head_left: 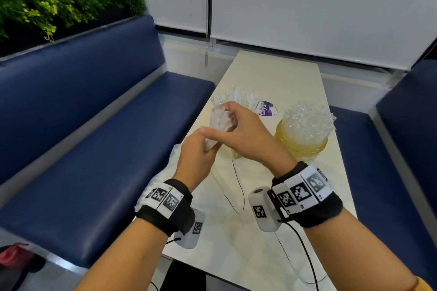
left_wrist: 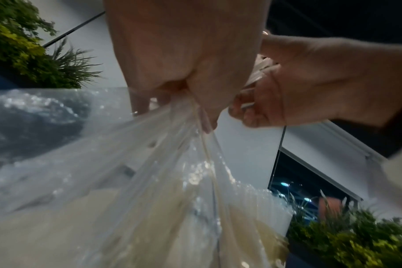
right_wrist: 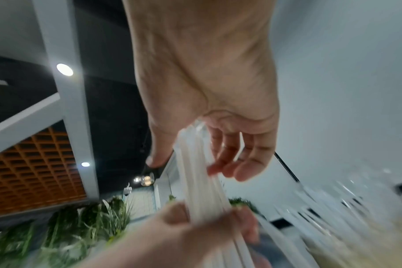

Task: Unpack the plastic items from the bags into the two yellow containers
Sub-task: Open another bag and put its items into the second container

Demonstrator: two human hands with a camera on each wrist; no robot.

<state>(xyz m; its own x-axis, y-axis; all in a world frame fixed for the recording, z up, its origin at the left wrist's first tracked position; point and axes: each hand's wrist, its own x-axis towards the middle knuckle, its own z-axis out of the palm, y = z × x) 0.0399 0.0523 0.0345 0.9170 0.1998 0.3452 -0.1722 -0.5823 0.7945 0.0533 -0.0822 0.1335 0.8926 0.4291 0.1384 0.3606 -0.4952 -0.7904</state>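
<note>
A bundle of clear plastic utensils [head_left: 220,123] is held above the table, still partly in its thin clear bag [left_wrist: 149,163]. My left hand [head_left: 208,146] grips the bundle's lower end together with the bag. My right hand [head_left: 230,118] curls over its upper end, thumb and fingers around the white handles [right_wrist: 200,172]. Just behind my hands stands one yellow container [head_left: 236,155], mostly hidden, with clear utensils [head_left: 238,97] fanning out of it. The other yellow container [head_left: 301,146] stands to the right, packed with clear plastic items [head_left: 307,118].
Empty clear bags [head_left: 227,184] lie flat on the cream table [head_left: 279,73] near me, and a purple-labelled wrapper [head_left: 267,107] lies behind the containers. Blue benches [head_left: 94,125] flank the table on both sides. A window blind cord [head_left: 207,38] hangs at the far end.
</note>
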